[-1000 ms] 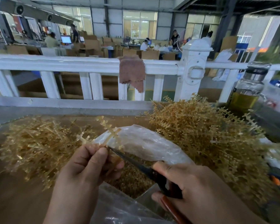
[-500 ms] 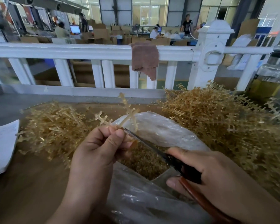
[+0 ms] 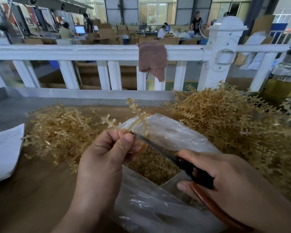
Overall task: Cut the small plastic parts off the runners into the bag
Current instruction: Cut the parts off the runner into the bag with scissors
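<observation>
While over one bag point(image 3: 175, 136), one runner point(image 3: 136, 113) at one scissors point(image 3: 152, 145)

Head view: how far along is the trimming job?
Done: the bag already holds a layer of cut parts, and the left pile looks stripped. In hand: the left hand pinches a runner while the right hand holds scissors at it. Left: the big right pile still bristles with parts.

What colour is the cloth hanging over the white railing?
The cloth is plain dusty brown, clearest in the head view.
</observation>
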